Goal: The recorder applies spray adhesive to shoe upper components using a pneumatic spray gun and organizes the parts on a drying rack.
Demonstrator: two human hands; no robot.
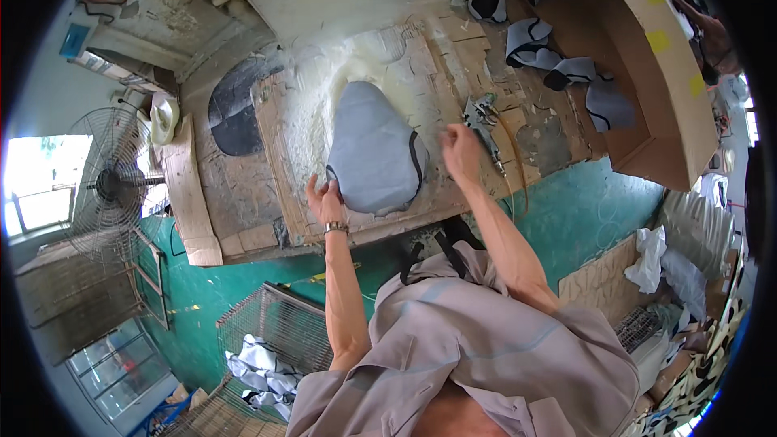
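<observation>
A grey pear-shaped fabric piece [373,150] lies on the pale, residue-coated part of the workbench, its narrow end pointing away from me. Dark edging runs along both sides of its wide near end. My left hand [326,201] is at the lower left edge of that piece, thumb and finger pinching the corner by the dark edging. To the right of the piece and apart from it, my right hand [461,151] hovers with curled fingers, slightly blurred; whatever is inside it is hidden. Just beyond the right hand, a metal spray gun [483,125] with an orange hose rests on the bench.
A large cardboard box [647,65] stands at the right, with several grey, black-edged pieces [571,73] in and beside it. A dark oval patch [243,105] marks the bench's left side. At far left is a wire-guarded fan [109,182]; below, a wire basket [271,320] holds fabric.
</observation>
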